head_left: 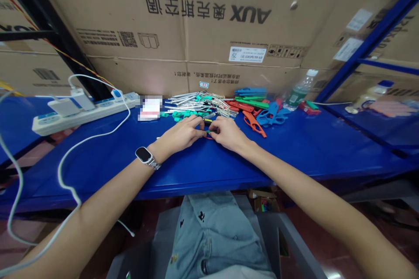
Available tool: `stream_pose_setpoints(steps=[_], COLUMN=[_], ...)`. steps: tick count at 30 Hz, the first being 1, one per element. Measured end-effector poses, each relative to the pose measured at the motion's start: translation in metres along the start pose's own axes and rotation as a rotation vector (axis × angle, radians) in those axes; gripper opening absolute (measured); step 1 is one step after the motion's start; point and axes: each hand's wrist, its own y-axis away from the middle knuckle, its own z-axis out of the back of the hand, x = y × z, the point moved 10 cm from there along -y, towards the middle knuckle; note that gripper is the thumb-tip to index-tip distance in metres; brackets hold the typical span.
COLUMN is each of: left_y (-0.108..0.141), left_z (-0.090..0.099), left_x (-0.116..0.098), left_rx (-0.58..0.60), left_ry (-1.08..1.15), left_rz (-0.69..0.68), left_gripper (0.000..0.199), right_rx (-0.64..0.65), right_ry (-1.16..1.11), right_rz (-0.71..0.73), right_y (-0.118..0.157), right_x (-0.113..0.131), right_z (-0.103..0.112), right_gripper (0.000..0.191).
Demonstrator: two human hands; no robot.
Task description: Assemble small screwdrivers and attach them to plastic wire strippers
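My left hand [186, 132] and my right hand [227, 133] meet at the middle of the blue table, fingertips almost touching. Both are closed in a pinch on a small green piece [208, 131], mostly covered by the fingers. A bit of red [208, 137] shows just below it; I cannot tell whether they are joined. Right behind the hands lies a heap of thin metal rods [186, 99] with green ends. Loose green pieces [179, 116] lie at its front left. Red scissor-like handles [254, 123] and blue ones [273, 115] are piled to the right.
A white power strip [88, 113] with chargers and a trailing white cable [65, 174] occupies the left, the cable crossing my left forearm. A plastic bottle [300, 91] stands back right beside a red box [309, 108]. A large cardboard box [203, 43] walls off the back.
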Motion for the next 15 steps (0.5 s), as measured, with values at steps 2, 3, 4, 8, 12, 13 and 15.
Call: stream_pose_setpoints(steps=[2, 3, 4, 8, 12, 13, 15], left_y=[0.0005, 0.0007, 0.0009, 0.0013, 0.0014, 0.0015, 0.0017], left_z=[-0.0006, -0.0011, -0.0017, -0.0038, -0.0041, -0.0042, -0.0042], left_x=[-0.0005, -0.0006, -0.0004, 0.0013, 0.0019, 0.0021, 0.0027], left_rx=[0.006, 0.011, 0.017, 0.026, 0.004, -0.003, -0.015], left_ry=[-0.017, -0.025, -0.033, -0.044, -0.027, -0.021, -0.012], left_rz=[-0.006, -0.008, -0.008, 0.001, 0.0, 0.0, 0.002], left_gripper=[0.035, 0.036, 0.036, 0.035, 0.034, 0.033, 0.031], right_rx=[0.0, -0.001, -0.003, -0.012, -0.011, -0.009, 0.01], right_ry=[-0.014, -0.022, -0.028, -0.023, -0.019, -0.007, 0.046], right_rz=[-0.006, -0.009, -0.01, -0.003, -0.017, -0.022, -0.033], right_y=[0.0003, 0.0005, 0.0006, -0.0002, -0.0025, -0.0027, -0.0026], right_x=[-0.0005, -0.0009, -0.0012, -0.0022, -0.0042, -0.004, -0.0024], right_z=[0.0005, 0.0007, 0.001, 0.001, 0.0006, 0.0008, 0.0006], right_gripper=[0.013, 0.013, 0.014, 0.015, 0.015, 0.014, 0.014])
